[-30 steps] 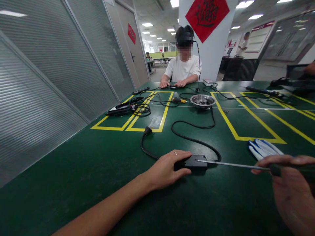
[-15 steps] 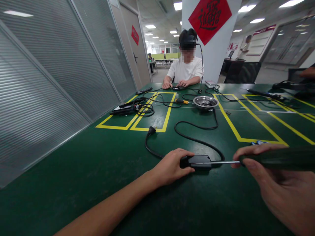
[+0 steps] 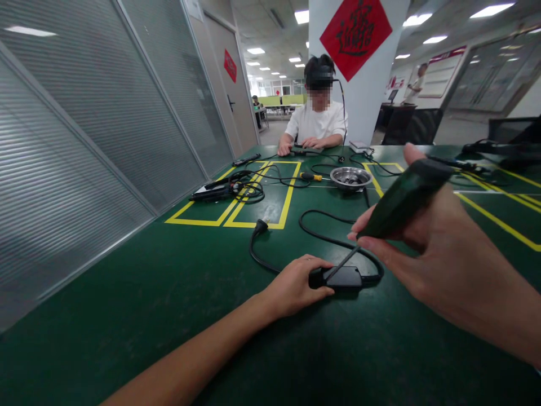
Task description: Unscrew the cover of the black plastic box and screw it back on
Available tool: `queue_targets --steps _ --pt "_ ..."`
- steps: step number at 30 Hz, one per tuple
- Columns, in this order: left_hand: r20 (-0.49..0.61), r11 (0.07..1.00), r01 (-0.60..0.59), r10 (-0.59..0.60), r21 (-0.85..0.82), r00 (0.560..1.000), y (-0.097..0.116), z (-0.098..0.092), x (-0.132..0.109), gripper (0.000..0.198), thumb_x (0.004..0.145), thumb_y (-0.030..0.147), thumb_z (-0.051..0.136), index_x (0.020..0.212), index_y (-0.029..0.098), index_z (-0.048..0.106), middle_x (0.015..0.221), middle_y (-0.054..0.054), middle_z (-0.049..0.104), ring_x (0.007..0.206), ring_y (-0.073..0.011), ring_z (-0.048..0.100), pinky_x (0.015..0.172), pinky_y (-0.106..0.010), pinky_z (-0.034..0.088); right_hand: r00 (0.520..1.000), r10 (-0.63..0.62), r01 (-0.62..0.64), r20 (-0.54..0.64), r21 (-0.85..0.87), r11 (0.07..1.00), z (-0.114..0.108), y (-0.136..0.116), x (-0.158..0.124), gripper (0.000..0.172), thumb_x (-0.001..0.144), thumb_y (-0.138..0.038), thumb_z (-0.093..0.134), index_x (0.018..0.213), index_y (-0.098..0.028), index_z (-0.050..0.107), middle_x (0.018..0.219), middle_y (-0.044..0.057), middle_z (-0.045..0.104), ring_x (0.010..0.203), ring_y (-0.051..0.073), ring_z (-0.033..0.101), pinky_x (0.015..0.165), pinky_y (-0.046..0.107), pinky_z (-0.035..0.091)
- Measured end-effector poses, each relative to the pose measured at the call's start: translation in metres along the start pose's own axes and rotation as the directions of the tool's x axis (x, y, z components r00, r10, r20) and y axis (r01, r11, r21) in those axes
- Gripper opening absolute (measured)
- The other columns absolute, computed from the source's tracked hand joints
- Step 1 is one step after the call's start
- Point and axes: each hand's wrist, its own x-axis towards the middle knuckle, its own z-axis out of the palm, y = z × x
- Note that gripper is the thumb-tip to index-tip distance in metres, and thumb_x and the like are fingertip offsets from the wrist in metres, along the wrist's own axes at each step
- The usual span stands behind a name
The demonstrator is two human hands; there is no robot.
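My left hand (image 3: 298, 286) grips the left end of a small black box (image 3: 344, 277) that lies on the green table, thumb on the near side and fingers on the far side. A black cord (image 3: 333, 239) leaves the box at its right end, and a plug (image 3: 261, 226) on a cord lies beyond my left hand. My right hand (image 3: 426, 242) is closed round the dark green handle of a screwdriver (image 3: 401, 197). Its shaft slants down to the left, the tip at the box's top near my left fingers. Whether the tip sits in a screw, I cannot tell.
Beyond the box stands a metal bowl (image 3: 350, 178) of small dark parts, beside a yellow-and-black screwdriver (image 3: 311, 176). Coiled cables and a black device (image 3: 213, 189) lie at left within yellow tape lines (image 3: 192, 221). Across the table (image 3: 203, 316) sits a person (image 3: 318, 121) in white.
My right hand has raised the screwdriver handle and moved it left, turning the shaft from nearly level to a steep slant. My left hand and the box stay in place.
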Motion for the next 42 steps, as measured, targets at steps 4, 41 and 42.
queue_targets --steps 4,41,42 --pt "0.006 1.000 -0.008 0.008 -0.004 1.000 0.000 0.001 0.000 0.041 0.078 0.031 0.073 0.116 0.022 0.060 0.109 -0.005 0.064 0.104 -0.0241 0.058 0.092 -0.035 0.045 0.999 -0.030 0.034 -0.030 0.142 0.989 0.013 0.006 0.003 0.105 0.072 -0.008 0.063 0.148 -0.032 -0.005 0.130 0.007 0.051 0.097 0.017 0.066 0.083 0.030 0.059" --pt "-0.016 1.000 0.017 -0.018 -0.015 1.000 -0.005 0.004 -0.001 0.043 0.078 0.033 0.073 0.117 0.020 0.060 0.112 -0.007 0.063 0.104 -0.0239 0.057 0.093 -0.035 0.045 0.965 -0.228 0.217 -0.127 -0.095 0.972 -0.006 -0.023 0.010 0.039 0.077 -0.019 0.064 0.112 -0.031 0.051 0.118 0.000 0.058 0.108 0.020 0.061 0.087 0.033 0.057" --pt "-0.015 1.000 0.015 -0.015 -0.012 1.000 -0.005 0.003 -0.001 0.043 0.078 0.033 0.073 0.117 0.021 0.060 0.111 -0.007 0.063 0.104 -0.0238 0.057 0.093 -0.035 0.045 0.961 -0.238 0.223 -0.140 -0.112 0.968 -0.006 -0.022 0.010 0.040 0.076 -0.020 0.065 0.112 -0.030 0.051 0.116 0.001 0.058 0.106 0.020 0.061 0.085 0.033 0.058"
